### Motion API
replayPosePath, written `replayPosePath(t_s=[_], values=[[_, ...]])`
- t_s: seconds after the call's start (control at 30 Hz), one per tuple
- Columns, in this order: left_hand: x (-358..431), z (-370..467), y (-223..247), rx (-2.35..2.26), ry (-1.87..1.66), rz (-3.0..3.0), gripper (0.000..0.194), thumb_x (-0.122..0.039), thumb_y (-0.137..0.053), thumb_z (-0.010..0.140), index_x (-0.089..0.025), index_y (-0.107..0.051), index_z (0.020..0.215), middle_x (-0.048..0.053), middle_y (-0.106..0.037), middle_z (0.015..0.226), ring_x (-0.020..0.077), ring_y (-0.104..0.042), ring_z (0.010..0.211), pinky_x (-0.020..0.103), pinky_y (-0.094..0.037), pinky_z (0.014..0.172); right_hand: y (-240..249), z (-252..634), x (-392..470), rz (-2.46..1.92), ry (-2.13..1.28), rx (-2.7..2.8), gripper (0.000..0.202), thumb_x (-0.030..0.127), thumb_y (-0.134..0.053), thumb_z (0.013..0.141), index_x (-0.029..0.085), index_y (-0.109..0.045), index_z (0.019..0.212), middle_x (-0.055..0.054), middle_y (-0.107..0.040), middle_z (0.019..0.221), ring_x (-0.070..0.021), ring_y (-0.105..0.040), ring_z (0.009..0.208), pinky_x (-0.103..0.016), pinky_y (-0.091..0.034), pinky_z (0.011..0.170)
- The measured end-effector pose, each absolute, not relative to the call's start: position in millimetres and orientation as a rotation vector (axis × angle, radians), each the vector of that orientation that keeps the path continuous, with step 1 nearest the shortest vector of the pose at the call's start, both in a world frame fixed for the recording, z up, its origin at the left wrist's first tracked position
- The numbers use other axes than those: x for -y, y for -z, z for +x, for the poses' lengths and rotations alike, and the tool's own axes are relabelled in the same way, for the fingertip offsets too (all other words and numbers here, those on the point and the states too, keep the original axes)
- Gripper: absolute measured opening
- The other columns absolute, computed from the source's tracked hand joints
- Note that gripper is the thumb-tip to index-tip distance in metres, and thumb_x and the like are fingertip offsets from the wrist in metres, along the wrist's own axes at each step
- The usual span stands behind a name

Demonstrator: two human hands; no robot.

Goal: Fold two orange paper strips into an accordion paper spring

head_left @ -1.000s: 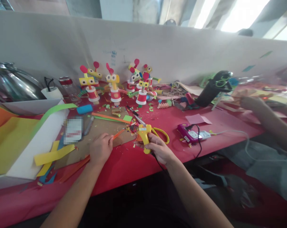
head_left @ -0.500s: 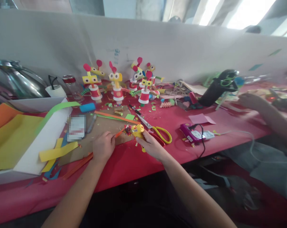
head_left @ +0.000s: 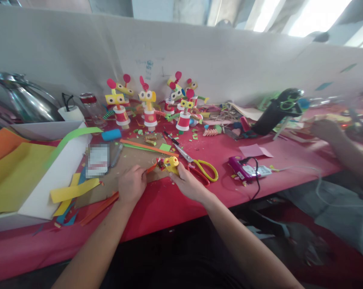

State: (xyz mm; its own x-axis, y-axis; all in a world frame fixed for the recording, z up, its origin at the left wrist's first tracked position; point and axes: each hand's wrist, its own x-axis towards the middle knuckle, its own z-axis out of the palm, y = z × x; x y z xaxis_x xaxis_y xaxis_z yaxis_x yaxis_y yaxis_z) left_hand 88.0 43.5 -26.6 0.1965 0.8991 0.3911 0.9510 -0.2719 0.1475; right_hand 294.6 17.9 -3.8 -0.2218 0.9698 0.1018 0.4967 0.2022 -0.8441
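My right hand (head_left: pixel 189 182) is closed around a small yellow hot glue gun (head_left: pixel 171 163), its grimy nozzle pointing left. An orange paper strip (head_left: pixel 151 168) is pinched in my left hand (head_left: pixel 133 182), and the strip's free end lies at the nozzle. Whether the two touch is too small to tell. Beneath them is a brown cardboard sheet (head_left: pixel 112 180) strewn with paper scraps. Just beyond my right hand, scissors (head_left: pixel 207 170) with yellow and red handles rest on the red table.
Several paper-cup figures (head_left: pixel 150 116) stand against the white partition. A white box (head_left: pixel 45 188) of coloured paper is at the left, near a metal jug (head_left: pixel 27 98). A purple power adapter (head_left: pixel 244 169) with cables sits right. Another person's hand (head_left: pixel 325 130) is at the far right.
My right hand has tilted the glue gun and shifted it slightly left. My left hand stays almost in place with the orange strip.
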Motion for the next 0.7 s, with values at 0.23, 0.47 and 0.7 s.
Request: replayPosePath(t_s=[0.23,0.47,0.7], values=[[-44,88,25,1.820,0.631,-2.338,0.027,-0.024,-0.044,0.085,-0.022,-0.070,0.092,0.006,-0.067,0.089,0.0222,-0.060,0.085,0.035,-0.043,0.074,-4,298,-19,-1.399,-0.892,1.777,0.012,0.034,-0.044,0.087,0.024,-0.037,0.084,0.002,-0.050,0.068,-0.0169,-0.049,0.060,-0.028,-0.034,0.055],[-42,89,23,1.820,0.609,-2.336,0.027,-0.025,-0.044,0.086,-0.022,-0.070,0.094,0.005,-0.067,0.089,0.0230,-0.060,0.083,0.034,-0.041,0.072,-6,301,-23,-1.466,-0.919,1.764,0.011,0.034,-0.043,0.087,0.024,-0.038,0.087,0.000,-0.053,0.067,-0.0207,-0.053,0.065,-0.031,-0.037,0.060],[-43,89,27,1.812,0.634,-2.315,0.028,-0.026,-0.044,0.087,-0.023,-0.070,0.094,0.004,-0.068,0.089,0.0221,-0.060,0.084,0.033,-0.041,0.071,-5,298,-21,-1.451,-0.929,1.815,0.011,0.034,-0.044,0.087,0.024,-0.039,0.087,0.000,-0.054,0.070,-0.0197,-0.053,0.063,-0.030,-0.035,0.057]])
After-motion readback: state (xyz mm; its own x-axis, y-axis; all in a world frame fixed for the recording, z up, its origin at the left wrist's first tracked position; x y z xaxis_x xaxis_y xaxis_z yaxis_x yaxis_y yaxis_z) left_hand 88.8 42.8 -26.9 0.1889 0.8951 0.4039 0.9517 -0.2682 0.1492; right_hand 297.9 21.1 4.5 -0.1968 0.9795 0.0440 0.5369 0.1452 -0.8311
